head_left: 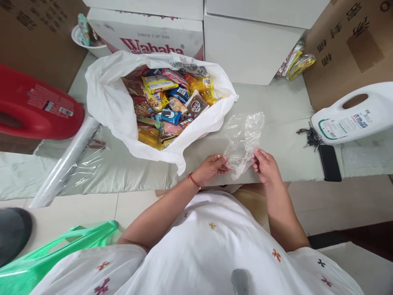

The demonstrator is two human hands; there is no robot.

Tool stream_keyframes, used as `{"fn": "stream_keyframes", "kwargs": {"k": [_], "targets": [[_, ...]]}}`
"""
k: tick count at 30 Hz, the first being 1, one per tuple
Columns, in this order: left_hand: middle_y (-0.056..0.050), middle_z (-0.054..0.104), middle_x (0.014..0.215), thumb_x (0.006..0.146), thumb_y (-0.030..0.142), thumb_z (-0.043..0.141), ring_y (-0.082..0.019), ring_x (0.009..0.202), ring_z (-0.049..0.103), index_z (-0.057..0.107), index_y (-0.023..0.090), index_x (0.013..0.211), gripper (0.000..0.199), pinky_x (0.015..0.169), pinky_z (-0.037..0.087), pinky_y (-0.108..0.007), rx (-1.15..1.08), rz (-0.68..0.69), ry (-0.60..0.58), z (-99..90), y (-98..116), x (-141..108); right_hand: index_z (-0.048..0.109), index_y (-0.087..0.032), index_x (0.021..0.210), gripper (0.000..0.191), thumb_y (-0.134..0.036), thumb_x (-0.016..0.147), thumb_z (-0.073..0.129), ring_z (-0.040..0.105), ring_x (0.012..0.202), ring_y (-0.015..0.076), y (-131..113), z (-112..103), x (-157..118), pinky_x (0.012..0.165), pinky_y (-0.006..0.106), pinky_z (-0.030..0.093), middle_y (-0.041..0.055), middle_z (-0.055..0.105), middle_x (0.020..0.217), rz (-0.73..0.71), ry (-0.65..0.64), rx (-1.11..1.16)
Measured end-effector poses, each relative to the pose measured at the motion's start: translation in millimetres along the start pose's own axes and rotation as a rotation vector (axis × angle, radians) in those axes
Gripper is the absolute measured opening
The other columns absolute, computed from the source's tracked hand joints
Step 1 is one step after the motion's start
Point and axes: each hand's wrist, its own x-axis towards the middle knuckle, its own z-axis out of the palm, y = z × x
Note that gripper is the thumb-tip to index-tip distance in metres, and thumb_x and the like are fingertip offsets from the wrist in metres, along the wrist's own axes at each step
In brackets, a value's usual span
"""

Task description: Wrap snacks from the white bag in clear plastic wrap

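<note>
Two hands pinch a clear plastic bag.
The left hand (215, 169) and the right hand (264, 164) each pinch one side of the clear plastic bag (244, 139) between thumb and fingers, over the edge of the pale green tabletop (254, 98). Just past the left hand is a big white bag (107, 96), wide open and full of little snack packs (172, 104). Out to the right of the right hand are a black phone (330, 163), some keys (312, 136) and a white jug (356, 114). Far left of the left hand is a red jug (37, 104).
</note>
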Motion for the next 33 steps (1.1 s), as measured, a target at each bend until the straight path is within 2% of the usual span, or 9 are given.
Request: {"fn": "stream_keyframes", "kwargs": {"k": [2,6,10,14,19,23,27,31,33], "targets": [[-0.001,0.066,0.076,0.065,0.067,0.087,-0.015,0.076,0.066,0.061,0.016,0.078,0.058,0.069,0.052,-0.026,-0.013,0.007,-0.008,0.5,1,-1,0.060,-0.022,0.079,0.057,-0.077,0.071,0.076,0.052,0.051,0.0110,0,1,-1,0.043,0.023,0.041,-0.0011,0.061,0.067,0.105,-0.066,0.082],[0.000,0.065,0.076,0.069,0.071,0.081,-0.014,0.076,0.063,0.061,0.017,0.073,0.058,0.068,0.051,-0.025,0.090,0.160,0.116,9.0,-2,3,0.069,-0.023,0.096,0.066,-0.085,0.073,0.067,0.071,0.081,0.0222,6,12,-16,0.059,0.032,0.059,0.0070,0.075,0.093,0.251,-0.198,0.100],[-0.001,0.065,0.077,0.069,0.071,0.080,-0.015,0.077,0.062,0.061,0.017,0.075,0.058,0.066,0.051,-0.024,0.105,0.186,0.139,1.1,3,8,0.066,-0.021,0.078,0.054,-0.063,0.056,0.092,0.064,0.069,0.0158,10,5,-25,0.058,0.026,0.055,0.0007,0.069,0.075,0.214,-0.174,-0.026],[-0.003,0.067,0.078,0.066,0.077,0.079,-0.017,0.076,0.065,0.058,0.019,0.077,0.063,0.057,0.049,-0.023,0.106,0.048,0.170,-7.7,12,4,0.064,-0.022,0.076,0.053,-0.064,0.058,0.091,0.059,0.066,0.0136,8,-4,-24,0.053,0.024,0.050,-0.0009,0.066,0.073,0.137,-0.113,-0.009],[-0.005,0.068,0.078,0.072,0.088,0.064,-0.021,0.071,0.069,0.062,0.018,0.090,0.072,0.053,0.049,-0.027,0.150,-0.181,0.166,10.0,10,-4,0.064,-0.022,0.078,0.048,-0.064,0.069,0.085,0.055,0.065,0.0129,8,5,-24,0.053,0.024,0.051,-0.0015,0.063,0.072,-0.017,-0.118,-0.048],[-0.001,0.062,0.072,0.068,0.075,0.077,-0.013,0.059,0.060,0.057,0.018,0.074,0.061,0.050,0.039,-0.023,0.161,0.002,0.235,8.1,0,-3,0.062,-0.022,0.078,0.050,-0.067,0.067,0.084,0.054,0.063,0.0127,8,2,-25,0.051,0.024,0.051,-0.0017,0.061,0.071,0.025,-0.138,-0.085],[0.002,0.052,0.058,0.083,0.070,0.064,-0.012,0.051,0.051,0.052,0.021,0.068,0.052,0.049,0.032,-0.025,0.363,0.021,0.266,-12.9,-10,-13,0.061,-0.022,0.076,0.054,-0.070,0.063,0.084,0.051,0.060,0.0117,12,-10,-27,0.048,0.023,0.049,-0.0033,0.055,0.065,0.119,-0.187,-0.125],[0.003,0.052,0.066,0.094,0.047,0.060,-0.014,0.060,0.047,0.054,0.022,0.078,0.030,0.060,0.038,-0.027,0.788,0.394,0.645,-8.8,-2,-38,0.062,-0.022,0.077,0.049,-0.067,0.069,0.080,0.050,0.060,0.0125,18,-15,-32,0.049,0.024,0.050,-0.0040,0.053,0.065,0.115,-0.206,-0.188],[-0.002,0.060,0.080,0.100,0.041,0.054,-0.016,0.072,0.055,0.058,0.022,0.085,0.024,0.070,0.045,-0.029,0.915,0.582,0.624,7.2,8,-43,0.062,-0.022,0.077,0.046,-0.065,0.072,0.079,0.049,0.059,0.0122,20,-15,-35,0.050,0.025,0.051,-0.0043,0.052,0.066,0.105,-0.220,-0.231]]}}
